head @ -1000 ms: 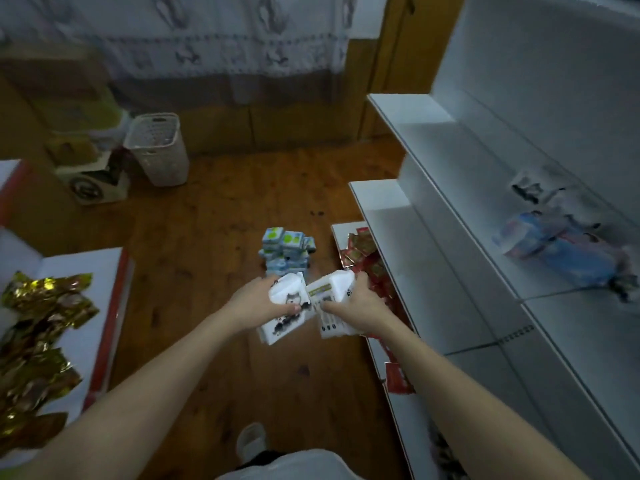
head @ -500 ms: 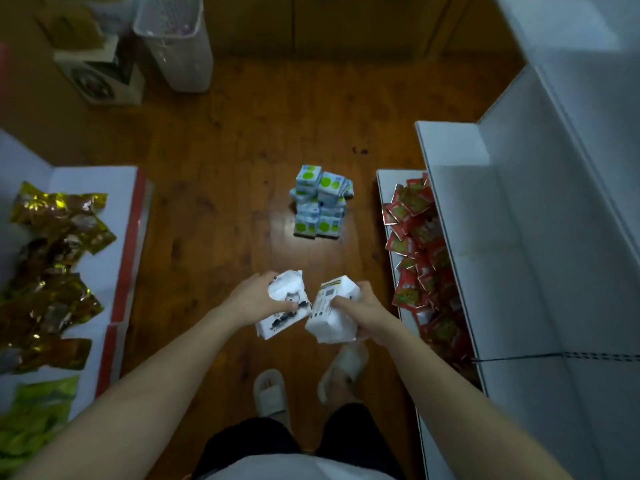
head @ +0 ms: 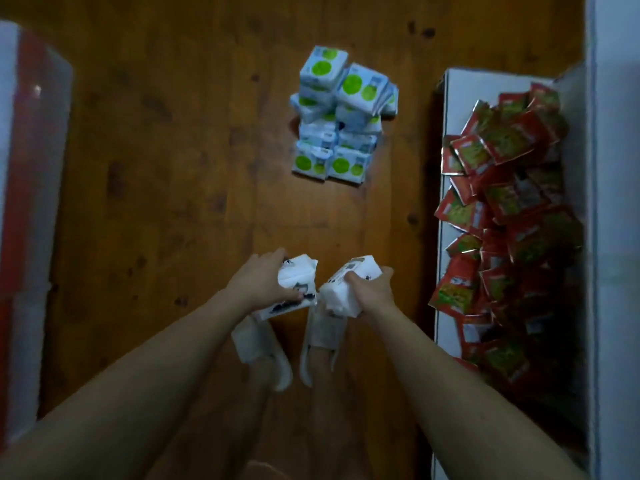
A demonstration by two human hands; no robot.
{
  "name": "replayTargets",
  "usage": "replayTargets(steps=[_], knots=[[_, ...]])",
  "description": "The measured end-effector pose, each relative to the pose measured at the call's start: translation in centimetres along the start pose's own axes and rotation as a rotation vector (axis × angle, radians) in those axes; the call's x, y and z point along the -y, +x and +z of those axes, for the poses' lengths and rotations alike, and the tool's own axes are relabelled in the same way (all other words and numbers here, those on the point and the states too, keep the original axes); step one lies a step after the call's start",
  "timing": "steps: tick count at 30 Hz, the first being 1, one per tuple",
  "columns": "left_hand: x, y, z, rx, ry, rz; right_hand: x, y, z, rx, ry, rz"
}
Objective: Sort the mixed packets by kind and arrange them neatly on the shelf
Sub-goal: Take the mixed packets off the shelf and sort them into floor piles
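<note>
Head | left hand [head: 263,282] grips white packet [head: 298,275]; right hand [head: 374,292] grips second white packet [head: 341,296], just beside

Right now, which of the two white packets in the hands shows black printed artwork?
The white packet in the left hand: that left packet shows dark artwork along its lower edge. The right packet, gripped by the right hand, shows mostly plain white.

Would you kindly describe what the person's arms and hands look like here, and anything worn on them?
Both forearms are bare right down to the bottom edge of the picture; no sleeves show. The left hand and right hand wear no gloves, and no watch, ring or bracelet can be seen on the wrists, though the picture is dim.
</note>
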State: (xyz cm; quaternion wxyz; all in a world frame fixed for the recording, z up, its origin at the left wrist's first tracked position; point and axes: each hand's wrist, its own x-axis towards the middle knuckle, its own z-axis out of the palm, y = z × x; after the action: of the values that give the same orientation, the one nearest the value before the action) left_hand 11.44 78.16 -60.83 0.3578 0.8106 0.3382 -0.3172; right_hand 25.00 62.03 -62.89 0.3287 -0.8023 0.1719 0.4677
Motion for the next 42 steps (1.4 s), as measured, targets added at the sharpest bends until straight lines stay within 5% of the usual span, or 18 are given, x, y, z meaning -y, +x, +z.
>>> replayTargets(steps=[9,14,21,31,36,42], knots=[[0.0,23.2,6.7,0.014,0.005,0.128,1.6,22.0,2.7,-0.183,-0.190,0.061],[-0.8,31.6,8.6,0.067,0.127,0.173,4.0,28.6,3.6,-0.231,-0.261,0.087],[-1.3,37.8,8.0,-0.092,0.116,0.146,5.8,33.7,4.8,-0.300,-0.147,0.014],[-6.0,27.0,1.2,0.017,0.181,0.090,8.5,22.4,-0.3,-0.161,-0.135,-0.091],[-12.3,12.4,-7.0,0.061,0.194,0.055,12.1,6.7,-6.6,0.086,-0.091,-0.055],[-20.4,-7.7,-15.8,0.009,0.179,0.153,15.0,-14.0,-14.2,0.041,-0.183,-0.229]])
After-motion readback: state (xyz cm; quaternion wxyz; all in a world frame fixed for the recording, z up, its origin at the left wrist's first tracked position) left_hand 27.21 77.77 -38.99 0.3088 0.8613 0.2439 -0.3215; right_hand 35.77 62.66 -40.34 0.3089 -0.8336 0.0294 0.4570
